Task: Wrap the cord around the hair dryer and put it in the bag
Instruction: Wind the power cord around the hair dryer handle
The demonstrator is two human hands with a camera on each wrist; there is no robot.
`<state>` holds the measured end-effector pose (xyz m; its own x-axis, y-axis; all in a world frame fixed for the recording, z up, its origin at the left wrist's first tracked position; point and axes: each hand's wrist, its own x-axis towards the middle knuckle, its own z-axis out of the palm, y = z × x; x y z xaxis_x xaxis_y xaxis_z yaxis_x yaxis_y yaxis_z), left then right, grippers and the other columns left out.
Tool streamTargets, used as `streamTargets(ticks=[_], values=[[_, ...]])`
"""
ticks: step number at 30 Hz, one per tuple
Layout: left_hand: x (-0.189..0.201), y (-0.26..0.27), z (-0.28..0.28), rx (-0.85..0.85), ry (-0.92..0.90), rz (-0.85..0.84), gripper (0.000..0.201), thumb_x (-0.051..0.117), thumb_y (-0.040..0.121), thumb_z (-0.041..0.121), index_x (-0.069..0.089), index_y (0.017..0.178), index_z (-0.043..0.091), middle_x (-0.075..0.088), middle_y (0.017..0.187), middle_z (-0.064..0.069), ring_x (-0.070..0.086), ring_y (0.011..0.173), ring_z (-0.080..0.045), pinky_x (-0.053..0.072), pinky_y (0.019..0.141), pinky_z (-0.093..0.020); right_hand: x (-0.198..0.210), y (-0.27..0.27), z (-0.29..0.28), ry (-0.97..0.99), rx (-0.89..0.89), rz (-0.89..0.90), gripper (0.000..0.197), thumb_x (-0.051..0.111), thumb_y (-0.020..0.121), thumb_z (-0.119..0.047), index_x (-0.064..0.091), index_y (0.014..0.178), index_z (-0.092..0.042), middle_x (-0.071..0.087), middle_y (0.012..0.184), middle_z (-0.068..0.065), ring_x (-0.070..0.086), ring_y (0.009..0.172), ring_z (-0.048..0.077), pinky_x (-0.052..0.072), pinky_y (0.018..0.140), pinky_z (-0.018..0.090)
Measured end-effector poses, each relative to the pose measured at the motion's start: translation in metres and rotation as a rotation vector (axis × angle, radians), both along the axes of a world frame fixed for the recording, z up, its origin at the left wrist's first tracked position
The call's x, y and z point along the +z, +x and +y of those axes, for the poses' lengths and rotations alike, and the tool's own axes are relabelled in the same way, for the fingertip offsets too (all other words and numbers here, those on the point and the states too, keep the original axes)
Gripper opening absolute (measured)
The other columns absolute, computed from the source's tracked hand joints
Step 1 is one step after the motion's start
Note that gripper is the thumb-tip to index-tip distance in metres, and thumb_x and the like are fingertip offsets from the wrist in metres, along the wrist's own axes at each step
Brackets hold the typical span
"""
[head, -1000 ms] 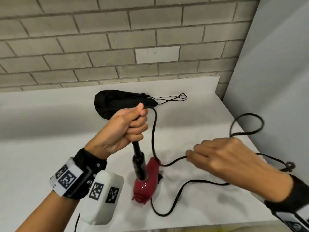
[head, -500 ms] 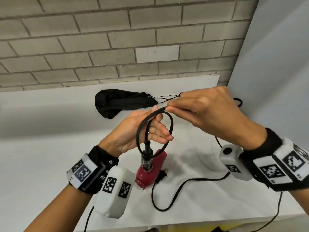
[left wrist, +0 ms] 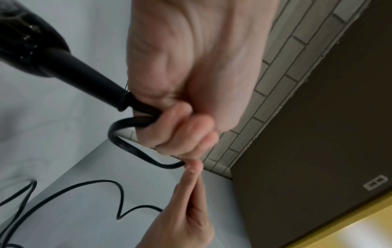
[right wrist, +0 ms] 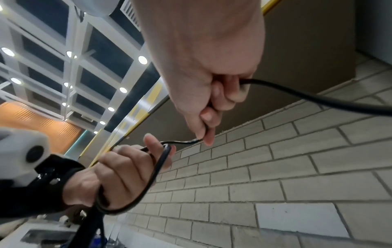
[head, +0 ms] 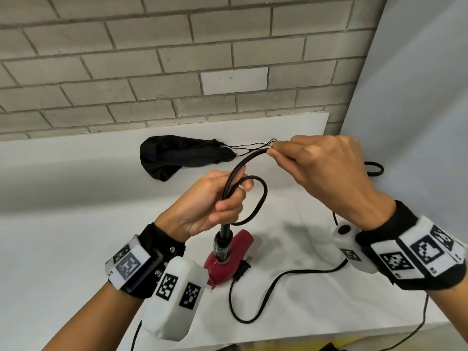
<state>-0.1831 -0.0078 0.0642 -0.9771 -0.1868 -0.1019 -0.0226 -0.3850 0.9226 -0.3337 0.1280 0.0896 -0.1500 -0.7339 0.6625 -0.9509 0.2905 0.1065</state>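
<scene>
A red hair dryer [head: 235,252] hangs nose down just above the white table, its black handle end [head: 222,243] pointing up. My left hand [head: 215,201] grips the black cord [head: 262,198] where it leaves the handle, with one loop held in the fist [left wrist: 169,127]. My right hand [head: 316,168] pinches the cord [right wrist: 182,142] a little higher and to the right, fingertips together. The rest of the cord [head: 260,295] trails over the table, its plug [head: 241,271] beside the dryer. The black drawstring bag [head: 182,157] lies flat behind the hands.
A brick wall [head: 177,72] runs along the back of the white table [head: 63,249]. A grey panel [head: 417,122] stands at the right. More cord [head: 373,168] loops by that panel, and another stretch [head: 417,333] drops over the front edge.
My right hand carried the cord up from the table to the left hand and made a loop there. It now draws a further arc up and right; the dryer has lifted slightly.
</scene>
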Motion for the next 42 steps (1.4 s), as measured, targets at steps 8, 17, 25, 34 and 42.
streamTargets(ticks=[8, 17, 25, 34, 42], values=[[-0.003, 0.001, -0.01, -0.061, 0.065, 0.051, 0.029, 0.039, 0.094, 0.029, 0.051, 0.073, 0.014, 0.017, 0.053, 0.008, 0.012, 0.04, -0.005, 0.014, 0.038, -0.017, -0.009, -0.027, 0.031, 0.024, 0.187, -0.174, 0.035, 0.042, 0.093, -0.048, 0.07, 0.088, -0.027, 0.074, 0.079, -0.01, 0.068, 0.062, 0.021, 0.043, 0.042, 0.026], [0.006, 0.02, -0.037, 0.008, 0.01, 0.079, 0.029, 0.048, 0.093, 0.032, 0.053, 0.068, 0.018, 0.016, 0.053, 0.009, 0.012, 0.039, -0.004, 0.015, 0.036, -0.016, -0.037, -0.111, 0.116, 0.095, -0.075, -0.376, 0.061, 0.011, 0.09, -0.069, 0.053, 0.089, -0.024, 0.066, 0.062, 0.009, 0.067, 0.057, 0.033, 0.053, 0.052, 0.044], [-0.007, 0.007, -0.038, 0.1, 0.109, 0.093, 0.033, 0.032, 0.098, 0.028, 0.046, 0.071, 0.016, 0.016, 0.052, 0.008, 0.012, 0.039, -0.005, 0.018, 0.035, -0.016, -0.063, -0.063, 0.109, 0.376, 0.083, -0.04, 0.023, 0.046, 0.087, -0.036, 0.066, 0.097, -0.032, 0.066, 0.067, -0.008, 0.064, 0.05, 0.021, 0.041, 0.038, 0.024], [-0.004, -0.005, -0.025, 0.113, 0.072, 0.028, 0.028, 0.036, 0.097, 0.028, 0.044, 0.074, 0.014, 0.036, 0.045, 0.007, 0.03, 0.033, -0.003, 0.027, 0.034, -0.014, -0.056, 0.03, 0.058, 0.57, 0.546, 0.047, 0.018, 0.048, 0.088, -0.028, 0.063, 0.081, -0.034, 0.049, 0.062, -0.009, 0.046, 0.048, 0.01, 0.027, 0.038, 0.024], [-0.001, -0.014, -0.003, 0.071, 0.038, -0.003, 0.026, 0.039, 0.093, 0.028, 0.047, 0.076, 0.011, 0.065, 0.055, -0.007, 0.064, 0.05, -0.016, 0.052, 0.048, -0.021, -0.018, 0.048, 0.007, 0.379, 0.69, -0.162, 0.019, 0.054, 0.09, -0.04, 0.071, 0.093, -0.031, 0.059, 0.067, -0.008, 0.04, 0.049, 0.013, 0.026, 0.035, 0.024]])
